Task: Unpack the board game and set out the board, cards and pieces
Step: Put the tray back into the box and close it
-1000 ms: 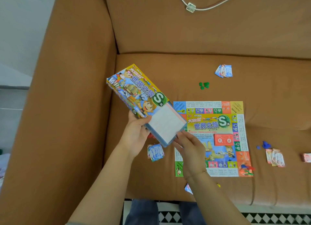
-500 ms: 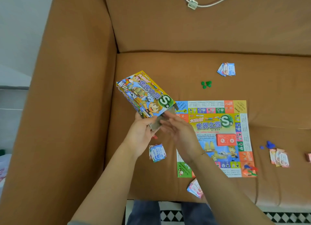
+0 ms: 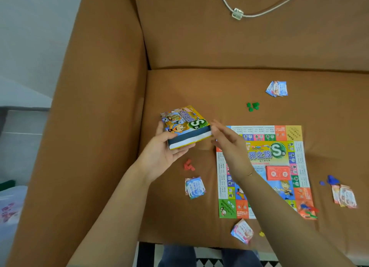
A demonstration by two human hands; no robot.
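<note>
Left hand [image 3: 165,153] grips the game box [image 3: 184,127] from below and behind, thumb on its printed top and fingers curled under the near end, holding it just above the sofa seat [image 3: 199,83] at the 9 o'clock side of the game board [image 3: 265,167]. Right hand [image 3: 227,141] hangs beside the box's open end with fingers straight and loosely spread; the fingertips are blurred, so whether they touch the box rim is hard to say. It holds nothing.

Going down in size: the brown sofa fills most of the view, with a white cable [image 3: 259,13] looped on its backrest at 12 o'clock. On the seat the board lies flat and unfolded — its near left part is hidden under the right forearm. A red card deck [image 3: 277,173] sits on the board just right of centre.

Small stacks of cards ring the board: one [image 3: 277,89] at 12 o'clock, one [image 3: 344,195] at 3 o'clock, one [image 3: 242,230] at 6 o'clock, one [image 3: 194,187] at 8 o'clock. Beside them lie the pieces — green pieces [image 3: 252,106] at 12 o'clock, blue pieces [image 3: 330,180] at 3 o'clock, red pieces [image 3: 188,165] at 9 o'clock under the box, and a tiny yellow piece [image 3: 261,234] at 6 o'clock.
</note>
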